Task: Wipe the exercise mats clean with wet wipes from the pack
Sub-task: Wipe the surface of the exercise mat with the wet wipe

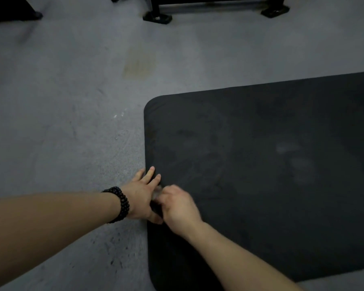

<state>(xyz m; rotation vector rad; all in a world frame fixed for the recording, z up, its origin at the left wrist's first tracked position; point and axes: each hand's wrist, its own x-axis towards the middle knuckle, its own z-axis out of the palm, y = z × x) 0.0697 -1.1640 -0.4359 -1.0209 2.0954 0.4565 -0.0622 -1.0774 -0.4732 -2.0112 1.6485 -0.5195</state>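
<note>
Nearest the camera, two bare forearms reached in from the bottom edge toward the left edge of a black exercise mat that lay flat on the grey floor. The right hand rested on the mat just inside that edge, its fingers curled round a small pale, blurred wad, apparently a wet wipe, though too smeared to be sure. The left hand, with a black beaded bracelet on its wrist, lay at the mat's edge, fingers straight and spread with the tips on the mat surface; its thumb sat by the edge below the right hand, and whether it pinched the mat could not be told. The two hands touched. The mat showed faint pale smudges toward its right side. Farther off, a yellowish stain marked the floor, and beyond it stood the black feet of a frame.
</note>
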